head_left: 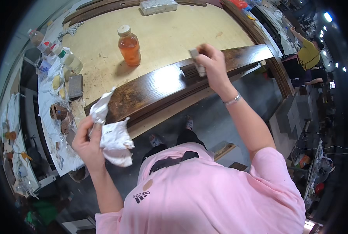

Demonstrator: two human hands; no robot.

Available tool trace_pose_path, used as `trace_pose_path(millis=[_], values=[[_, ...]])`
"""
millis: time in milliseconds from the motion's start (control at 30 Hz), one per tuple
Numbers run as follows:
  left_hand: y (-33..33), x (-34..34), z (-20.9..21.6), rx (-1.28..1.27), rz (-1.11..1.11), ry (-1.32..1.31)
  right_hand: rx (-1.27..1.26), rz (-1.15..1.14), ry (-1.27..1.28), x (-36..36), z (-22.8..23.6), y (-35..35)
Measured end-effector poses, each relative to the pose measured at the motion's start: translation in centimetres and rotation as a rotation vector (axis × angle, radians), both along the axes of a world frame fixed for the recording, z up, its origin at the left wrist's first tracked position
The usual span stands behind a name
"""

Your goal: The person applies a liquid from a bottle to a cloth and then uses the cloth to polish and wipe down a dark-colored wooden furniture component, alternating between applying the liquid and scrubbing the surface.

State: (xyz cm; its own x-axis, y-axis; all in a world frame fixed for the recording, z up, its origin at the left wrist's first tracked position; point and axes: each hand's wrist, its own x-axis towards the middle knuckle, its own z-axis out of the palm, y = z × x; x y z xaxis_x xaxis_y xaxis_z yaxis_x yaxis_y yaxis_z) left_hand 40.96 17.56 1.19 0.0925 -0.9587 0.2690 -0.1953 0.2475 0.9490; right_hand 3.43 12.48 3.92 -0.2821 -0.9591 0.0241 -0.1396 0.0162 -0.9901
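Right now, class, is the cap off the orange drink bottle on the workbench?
No, the orange drink bottle stands upright on the workbench with its pale cap on.

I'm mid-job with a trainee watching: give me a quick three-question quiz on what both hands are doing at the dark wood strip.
1. True or false: the left hand holds a crumpled white cloth.
2. What does the right hand press on the dark wood strip? A) a small grey block B) a paintbrush C) a hammer
3. What stands on the pale board behind the strip?

Key: 1 true. 2 A. 3 A bottle of orange liquid with a pale cap.
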Motion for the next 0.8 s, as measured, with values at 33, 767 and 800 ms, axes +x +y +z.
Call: trace_pose_path(millis=[33,767,800], values=[[-0.5,-1.0,0.3,0.003,-0.05,-0.006,-0.03,0.077,-0.018,-0.2,-0.6,-1.3],[0.3,-13.5,-4.4,-0.304,0.408,-0.983,0.238,0.607,-0.398,-9.3,-3.6,-10.1],[1.6,-10.9,-3.8,-0.103,0.572,-0.914,0.237,0.605,-0.425,-9.1,-3.5,-10.2]])
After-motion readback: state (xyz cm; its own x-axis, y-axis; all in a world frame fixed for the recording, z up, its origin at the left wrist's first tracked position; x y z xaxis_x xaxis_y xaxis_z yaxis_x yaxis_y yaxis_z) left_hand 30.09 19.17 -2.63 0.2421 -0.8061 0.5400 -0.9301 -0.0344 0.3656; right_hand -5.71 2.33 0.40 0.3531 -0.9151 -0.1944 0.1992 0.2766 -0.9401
